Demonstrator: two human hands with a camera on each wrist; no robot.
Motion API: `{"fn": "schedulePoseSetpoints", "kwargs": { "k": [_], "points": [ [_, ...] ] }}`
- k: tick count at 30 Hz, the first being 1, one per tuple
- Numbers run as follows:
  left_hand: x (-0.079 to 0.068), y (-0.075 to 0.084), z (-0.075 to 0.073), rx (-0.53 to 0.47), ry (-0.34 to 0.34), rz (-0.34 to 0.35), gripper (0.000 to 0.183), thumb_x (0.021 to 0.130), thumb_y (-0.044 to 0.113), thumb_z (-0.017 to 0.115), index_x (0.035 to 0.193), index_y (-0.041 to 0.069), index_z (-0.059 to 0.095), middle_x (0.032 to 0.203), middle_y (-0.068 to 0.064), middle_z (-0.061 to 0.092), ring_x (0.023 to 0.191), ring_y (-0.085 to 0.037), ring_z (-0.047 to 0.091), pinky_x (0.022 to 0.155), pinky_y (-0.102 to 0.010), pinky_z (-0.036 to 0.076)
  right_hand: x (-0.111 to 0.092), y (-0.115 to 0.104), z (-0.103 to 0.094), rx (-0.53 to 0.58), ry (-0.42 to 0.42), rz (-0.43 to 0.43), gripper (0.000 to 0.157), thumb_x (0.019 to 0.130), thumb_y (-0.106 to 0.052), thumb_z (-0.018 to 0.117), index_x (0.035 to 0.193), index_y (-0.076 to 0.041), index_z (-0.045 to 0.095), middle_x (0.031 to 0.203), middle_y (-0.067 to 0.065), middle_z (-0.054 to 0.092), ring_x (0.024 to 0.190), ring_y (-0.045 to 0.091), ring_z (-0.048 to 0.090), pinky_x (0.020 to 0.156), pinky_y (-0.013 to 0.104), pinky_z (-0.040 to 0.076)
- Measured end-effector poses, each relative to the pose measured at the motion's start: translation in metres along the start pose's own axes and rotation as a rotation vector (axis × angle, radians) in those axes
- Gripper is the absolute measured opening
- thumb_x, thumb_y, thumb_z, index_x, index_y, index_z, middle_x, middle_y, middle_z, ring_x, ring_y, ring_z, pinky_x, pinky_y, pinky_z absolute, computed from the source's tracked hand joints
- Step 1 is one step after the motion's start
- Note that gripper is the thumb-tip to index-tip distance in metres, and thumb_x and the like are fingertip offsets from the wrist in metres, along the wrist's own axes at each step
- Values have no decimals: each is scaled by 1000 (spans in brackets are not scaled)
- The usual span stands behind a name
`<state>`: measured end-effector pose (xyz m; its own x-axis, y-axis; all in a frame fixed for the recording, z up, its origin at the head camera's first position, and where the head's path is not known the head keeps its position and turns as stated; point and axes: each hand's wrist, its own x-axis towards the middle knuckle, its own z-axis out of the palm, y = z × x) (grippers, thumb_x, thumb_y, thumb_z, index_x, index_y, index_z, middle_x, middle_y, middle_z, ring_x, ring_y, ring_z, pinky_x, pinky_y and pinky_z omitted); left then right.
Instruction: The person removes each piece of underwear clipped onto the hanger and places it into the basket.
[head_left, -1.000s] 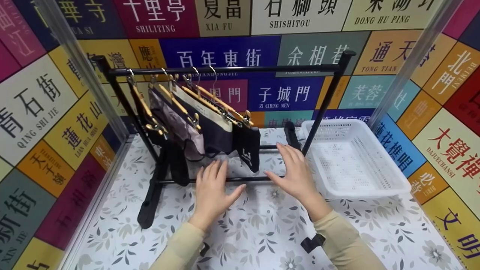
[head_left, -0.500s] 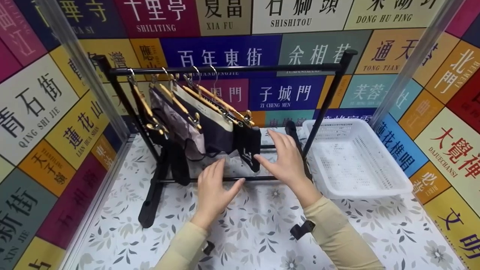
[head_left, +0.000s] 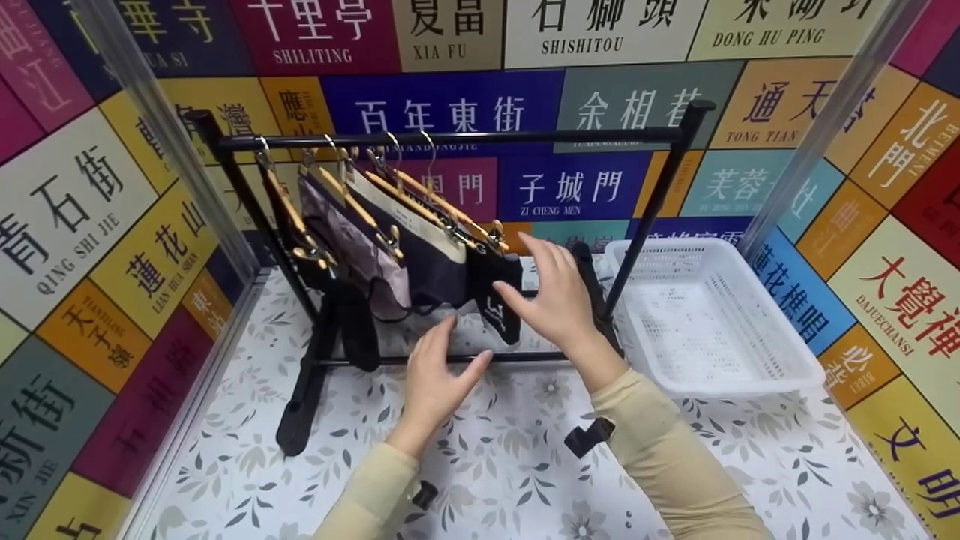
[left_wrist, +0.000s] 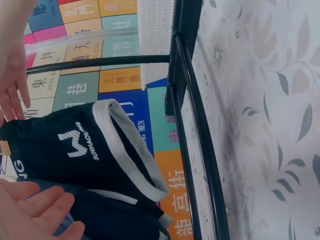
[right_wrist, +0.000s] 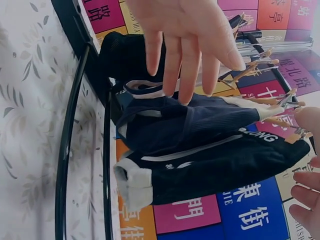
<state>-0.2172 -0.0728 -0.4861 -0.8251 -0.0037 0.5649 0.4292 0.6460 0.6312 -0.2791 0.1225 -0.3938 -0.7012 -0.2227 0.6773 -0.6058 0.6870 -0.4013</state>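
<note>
A black garment rack carries several wooden clip hangers on its left half, with small underpants clipped to them. Rightmost hang black boxer briefs with a white logo; light trim lines their leg openings. Behind them come a navy pair with a cream waistband and a mauve pair. My right hand hovers beside the black briefs, thumb overlapping their edge in the head view, fingers spread. Below the garments, before the rack's lower bar, my left hand is held with thumb apart, holding nothing. Both hands show in the right wrist view.
To the right of the rack stands a white perforated plastic basket. A leaf-patterned cloth covers the table. The rack's left foot reaches toward the front. Sign-printed panels enclose the back and sides.
My right hand has moved left and upward to the side of the black boxer briefs. My left hand has shifted slightly right. Rack, garments and basket stay as they were.
</note>
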Motion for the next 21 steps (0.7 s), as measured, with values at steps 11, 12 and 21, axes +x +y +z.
{"fn": "schedulePoseSetpoints", "kwargs": {
  "k": [11,12,21],
  "points": [
    [-1,2,6,-83,-27,-53,74,86,48,71,143,4,49,132,-10,60,120,-27,55,102,-43,42,16,-11,7,20,21,-8,63,88,-30,75,140,-3,51,132,13,58,122,29,52,102,41,40],
    [-1,3,6,-92,-30,-61,74,87,48,71,143,5,49,132,-10,60,120,-27,55,102,-43,42,16,-11,8,21,23,-10,62,88,-29,75,139,-3,51,131,13,59,121,29,52,102,41,41],
    [-5,1,13,-137,-44,-110,73,86,47,72,140,3,51,130,-11,61,115,-25,58,99,-41,45,23,-11,16,10,33,-10,57,89,-25,74,136,-2,53,122,11,62,112,29,56,95,40,44]
  ]
}}
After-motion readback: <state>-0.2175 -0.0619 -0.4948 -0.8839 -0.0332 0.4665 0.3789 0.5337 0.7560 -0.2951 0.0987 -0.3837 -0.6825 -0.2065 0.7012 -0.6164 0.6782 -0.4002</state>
